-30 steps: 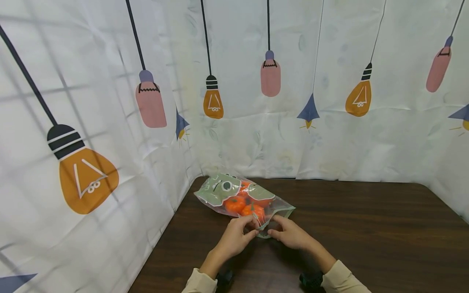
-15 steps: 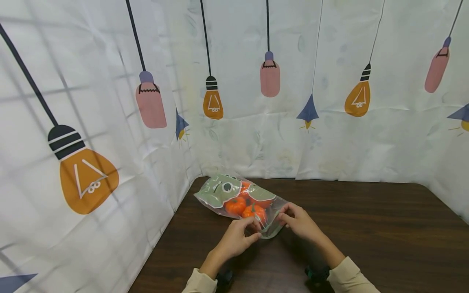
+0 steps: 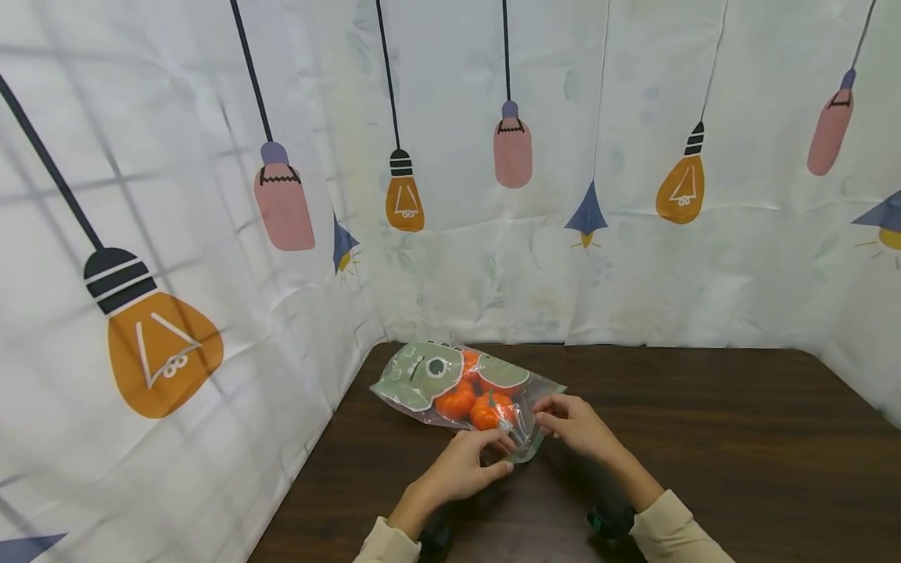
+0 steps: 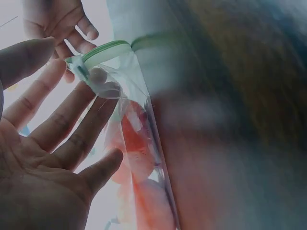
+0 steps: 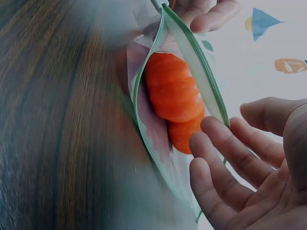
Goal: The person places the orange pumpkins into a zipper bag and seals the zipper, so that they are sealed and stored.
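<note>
A clear zip bag [image 3: 425, 383] with a green cartoon face printed on it lies on its side. Several small orange pumpkins [image 3: 491, 411] show through the plastic. Its mouth gapes towards me; in the right wrist view a green zip edge [image 5: 204, 72] stands away from the lower side, pumpkins behind it. My left hand [image 3: 466, 466] touches the near corner with its fingertips, thumb apart from the fingers. At the right end of the mouth, my right hand [image 3: 583, 430] has its fingers against the zip edge, lightly bent, the thumb standing off.
The bag lies on a dark wooden table [image 3: 704, 446]. White cloth [image 3: 450, 274] printed with lamps hangs along the back and left edges. A dark wrist device [image 3: 611, 522] sits below the right forearm.
The right hand has moved right along the bag's mouth, away from the left hand. The left hand has shifted slightly right and nearer me. The pumpkins have stayed inside the bag.
</note>
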{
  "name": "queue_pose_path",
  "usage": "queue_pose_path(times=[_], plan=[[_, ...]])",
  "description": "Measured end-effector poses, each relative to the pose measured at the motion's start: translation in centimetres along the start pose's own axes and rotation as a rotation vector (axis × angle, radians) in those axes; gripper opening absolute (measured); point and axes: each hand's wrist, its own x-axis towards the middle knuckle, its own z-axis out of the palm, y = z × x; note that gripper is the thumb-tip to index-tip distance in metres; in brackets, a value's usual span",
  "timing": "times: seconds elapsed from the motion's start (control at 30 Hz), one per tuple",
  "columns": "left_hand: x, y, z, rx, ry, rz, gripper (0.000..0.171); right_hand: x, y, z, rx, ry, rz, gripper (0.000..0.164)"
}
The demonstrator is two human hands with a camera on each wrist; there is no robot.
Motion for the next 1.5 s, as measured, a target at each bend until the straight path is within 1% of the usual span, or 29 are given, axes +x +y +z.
queue_pose_path(times=[0.17, 0.2, 0.23, 0.33, 0.5, 0.57, 0.67, 0.8, 0.87, 0.93, 1.07, 1.13, 1.2, 1.27, 1.33, 1.43, 1.5], plan=[[0.6, 0.4, 0.1, 0.033, -0.067, 0.034, 0.024, -0.2, 0.4, -0.3, -0.035, -0.013, 0.02, 0.022], [0.7, 0.5, 0.1, 0.037, -0.079, 0.043, 0.024, -0.1, 0.9, -0.3, -0.038, -0.017, 0.023, 0.023], [0.9, 0.6, 0.2, 0.041, -0.09, 0.05, 0.025, -0.1, 0.9, -0.4, -0.04, -0.018, 0.025, 0.022], [1.4, 0.7, 0.3, 0.047, -0.121, 0.062, 0.026, 0.0, 1.3, -0.4, -0.048, -0.007, 0.054, 0.021], [2.3, 0.9, 0.2, 0.08, -0.168, 0.055, 0.03, 0.2, 1.7, -0.5, -0.073, 0.068, 0.13, 0.015], [2.8, 1.1, 0.0, 0.096, -0.183, 0.049, 0.035, 0.3, 1.8, -0.5, -0.084, 0.105, 0.147, 0.014], [3.3, 1.2, -0.2, 0.139, -0.186, 0.062, 0.041, 0.4, 1.9, -0.5, -0.083, 0.155, 0.158, 0.013], [3.9, 1.3, -0.2, 0.222, -0.163, 0.101, 0.043, 0.6, 2.0, -0.6, -0.056, 0.203, 0.174, 0.012], [4.0, 1.3, -0.1, 0.291, -0.146, 0.124, 0.043, 0.7, 2.2, -0.8, -0.035, 0.216, 0.176, 0.013], [4.1, 1.3, 0.1, 0.381, -0.123, 0.141, 0.043, 0.7, 2.3, -0.9, -0.011, 0.225, 0.177, 0.014], [4.2, 1.5, 0.6, 0.576, -0.041, 0.141, 0.037, 0.6, 2.3, -1.2, 0.016, 0.228, 0.159, 0.017], [4.3, 1.7, 0.8, 0.636, 0.002, 0.125, 0.03, 0.6, 2.3, -1.3, 0.02, 0.231, 0.159, 0.017], [4.4, 1.7, 1.1, 0.684, 0.044, 0.124, 0.023, 0.6, 2.2, -1.4, 0.024, 0.226, 0.158, 0.017], [4.6, 1.7, 1.3, 0.708, 0.071, 0.128, 0.016, 0.6, 2.2, -1.6, 0.025, 0.206, 0.154, 0.018], [4.7, 1.5, 1.6, 0.711, 0.087, 0.134, 0.011, 0.5, 2.0, -1.9, 0.015, 0.163, 0.139, 0.019], [4.9, 1.2, 1.7, 0.68, 0.095, 0.144, 0.01, 0.2, 1.6, -2.4, -0.017, 0.075, 0.096, 0.021], [5.1, 1.1, 1.7, 0.648, 0.101, 0.152, 0.01, 0.0, 1.4, -2.9, -0.046, 0.014, 0.052, 0.022]])
